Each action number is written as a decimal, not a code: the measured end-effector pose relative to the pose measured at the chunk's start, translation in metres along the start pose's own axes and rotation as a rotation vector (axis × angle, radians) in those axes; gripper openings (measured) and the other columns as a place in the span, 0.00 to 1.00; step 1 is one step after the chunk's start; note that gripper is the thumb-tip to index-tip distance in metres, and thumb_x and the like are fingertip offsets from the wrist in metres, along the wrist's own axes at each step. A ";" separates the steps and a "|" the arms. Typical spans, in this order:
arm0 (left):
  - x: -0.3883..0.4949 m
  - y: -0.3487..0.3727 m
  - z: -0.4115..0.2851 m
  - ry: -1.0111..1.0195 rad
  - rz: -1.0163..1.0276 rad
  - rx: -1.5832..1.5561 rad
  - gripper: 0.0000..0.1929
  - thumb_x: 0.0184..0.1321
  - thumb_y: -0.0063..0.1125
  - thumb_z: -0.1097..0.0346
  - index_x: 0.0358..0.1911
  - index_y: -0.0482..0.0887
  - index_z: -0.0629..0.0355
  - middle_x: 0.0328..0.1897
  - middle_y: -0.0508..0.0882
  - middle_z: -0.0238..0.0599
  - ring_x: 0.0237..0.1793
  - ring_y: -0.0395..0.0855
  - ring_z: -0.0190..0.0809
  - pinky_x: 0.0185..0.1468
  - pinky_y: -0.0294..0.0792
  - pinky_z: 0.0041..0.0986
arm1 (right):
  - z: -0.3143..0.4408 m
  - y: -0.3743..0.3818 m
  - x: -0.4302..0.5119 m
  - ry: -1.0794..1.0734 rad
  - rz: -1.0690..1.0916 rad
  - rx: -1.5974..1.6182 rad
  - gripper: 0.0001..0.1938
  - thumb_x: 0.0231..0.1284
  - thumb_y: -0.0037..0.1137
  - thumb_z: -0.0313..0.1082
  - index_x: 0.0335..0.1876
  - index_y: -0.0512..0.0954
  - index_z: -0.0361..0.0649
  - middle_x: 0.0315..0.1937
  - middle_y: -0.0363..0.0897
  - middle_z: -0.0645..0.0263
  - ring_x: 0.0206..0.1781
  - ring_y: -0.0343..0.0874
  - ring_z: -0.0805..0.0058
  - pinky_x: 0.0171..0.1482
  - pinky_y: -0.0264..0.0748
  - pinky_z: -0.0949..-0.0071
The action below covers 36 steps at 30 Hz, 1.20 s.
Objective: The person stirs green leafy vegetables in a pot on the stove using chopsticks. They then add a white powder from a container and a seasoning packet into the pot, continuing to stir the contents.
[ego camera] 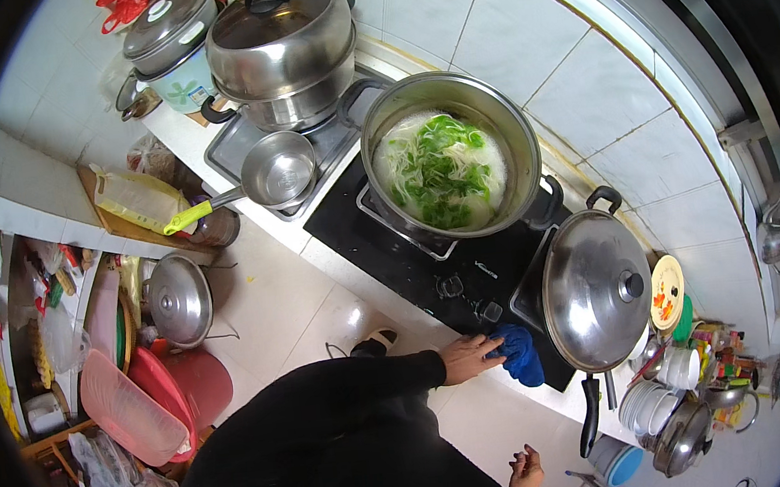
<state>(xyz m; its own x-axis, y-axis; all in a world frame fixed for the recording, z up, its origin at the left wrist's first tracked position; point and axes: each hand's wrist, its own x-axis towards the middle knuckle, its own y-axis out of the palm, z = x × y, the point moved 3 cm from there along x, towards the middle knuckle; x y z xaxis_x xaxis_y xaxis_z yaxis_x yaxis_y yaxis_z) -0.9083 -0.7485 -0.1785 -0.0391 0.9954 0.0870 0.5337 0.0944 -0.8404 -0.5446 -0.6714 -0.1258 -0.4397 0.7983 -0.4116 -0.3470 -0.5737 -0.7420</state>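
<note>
My left hand (471,357) has its fingers on a crumpled blue cloth (519,354) at the front edge of the black gas hob (406,263), beside the knobs. Lower in the view, my right hand (527,472) hangs in front of the counter, fingers loosely curled and apart, with nothing in it. On the hob stands a large uncovered steel pot (533,159); noodles and green leaves (442,168) lie in its foamy liquid. A lidded wok (595,294) sits on the hob, right of the cloth, its black handle towards the counter front.
A small saucepan (277,170) with a green handle rests on the metal tray, its handle past the counter edge. Behind it stands a steel steamer (283,49). Stacked bowls (649,407) and a lidded pan (683,437) are at the right. A red bucket (199,385) is at the left.
</note>
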 end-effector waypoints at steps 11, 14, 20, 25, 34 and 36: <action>0.048 0.039 -0.004 -0.006 0.106 -0.098 0.12 0.59 0.52 0.67 0.47 0.79 0.55 0.52 0.72 0.46 0.53 0.77 0.51 0.50 0.75 0.42 | -0.011 0.011 -0.080 0.108 -0.131 0.171 0.13 0.75 0.47 0.34 0.56 0.75 0.34 0.34 0.83 0.56 0.34 0.83 0.74 0.39 0.82 0.73; 0.048 0.045 -0.008 -0.021 0.132 -0.119 0.08 0.58 0.53 0.68 0.40 0.79 0.56 0.46 0.76 0.45 0.52 0.78 0.52 0.53 0.73 0.41 | -0.022 0.008 -0.112 0.071 -0.200 0.101 0.13 0.69 0.53 0.33 0.54 0.77 0.37 0.35 0.84 0.51 0.34 0.85 0.60 0.39 0.80 0.66; 0.068 0.070 -0.009 0.173 -0.428 0.299 0.17 0.61 0.57 0.59 0.52 0.79 0.55 0.46 0.82 0.46 0.46 0.80 0.49 0.52 0.73 0.41 | -0.091 0.006 -0.188 0.186 -0.364 0.160 0.15 0.68 0.53 0.41 0.56 0.77 0.45 0.44 0.84 0.52 0.43 0.84 0.54 0.46 0.80 0.62; 0.092 0.090 -0.004 -0.071 -0.065 0.488 0.24 0.57 0.57 0.69 0.59 0.74 0.69 0.67 0.71 0.64 0.67 0.68 0.63 0.71 0.60 0.44 | -0.166 -0.002 -0.278 0.334 -0.571 0.264 0.16 0.70 0.51 0.44 0.53 0.77 0.42 0.40 0.85 0.55 0.42 0.84 0.54 0.46 0.79 0.59; 0.068 0.116 -0.185 0.391 -0.031 0.361 0.20 0.62 0.61 0.66 0.57 0.77 0.61 0.61 0.76 0.52 0.60 0.74 0.55 0.59 0.68 0.45 | -0.280 -0.006 -0.385 0.647 -0.934 0.574 0.16 0.69 0.53 0.41 0.55 0.77 0.41 0.39 0.86 0.53 0.43 0.85 0.54 0.46 0.79 0.62; 0.076 0.154 -0.248 0.461 0.153 -0.046 0.10 0.64 0.59 0.67 0.43 0.82 0.66 0.41 0.83 0.49 0.43 0.81 0.50 0.49 0.73 0.37 | -0.302 -0.007 -0.397 0.746 -0.954 0.616 0.16 0.69 0.53 0.42 0.55 0.77 0.40 0.39 0.86 0.52 0.43 0.85 0.55 0.46 0.80 0.63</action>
<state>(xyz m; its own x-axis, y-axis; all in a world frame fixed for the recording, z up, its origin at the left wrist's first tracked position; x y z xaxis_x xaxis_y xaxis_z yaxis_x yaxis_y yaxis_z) -0.6195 -0.6620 -0.1681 0.4154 0.8871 0.2013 0.5416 -0.0633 -0.8383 -0.1173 -0.9284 -0.1173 0.6593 0.7228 -0.2070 -0.6585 0.4223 -0.6229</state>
